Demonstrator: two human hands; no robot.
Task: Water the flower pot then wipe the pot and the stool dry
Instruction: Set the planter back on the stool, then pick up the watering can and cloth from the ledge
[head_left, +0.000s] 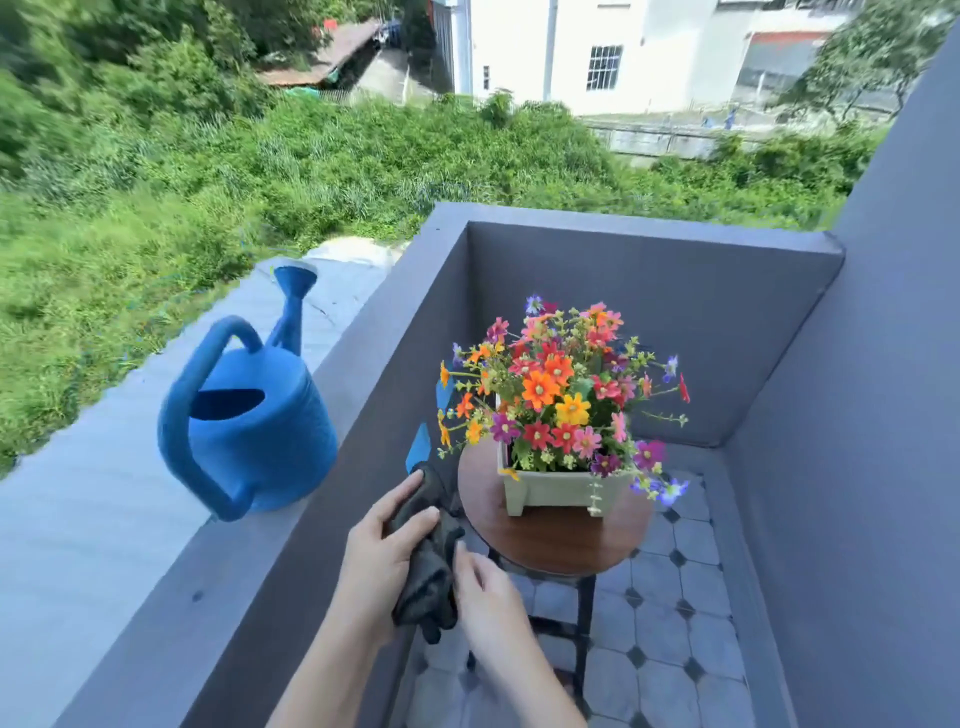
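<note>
Flower pot (556, 488) – a pale square one packed with orange, red, pink and purple flowers (556, 395) – stood on the round wooden top of the stool (550, 540), set toward its far edge, with the near part of the top bare. Farthest left, a blue watering can (254, 431) sat upright on the flat grey top of the balcony wall (104, 545), close to that wall's inner edge, its spout pointing away toward the greenery and its handle toward the camera. Right of it, below the wall's top, the left hand (384, 551) gripped a dark crumpled cloth (428, 566), fingers laid over its upper part. The right hand (488, 597) held the same cloth from the other side, fingertips curled into its folds – so the cloth hung bunched between both hands, just beside the stool's left edge. I could not tell whether it touched the stool. Beneath the stool lay a grey tiled floor (675, 649) with small dark diamonds.
</note>
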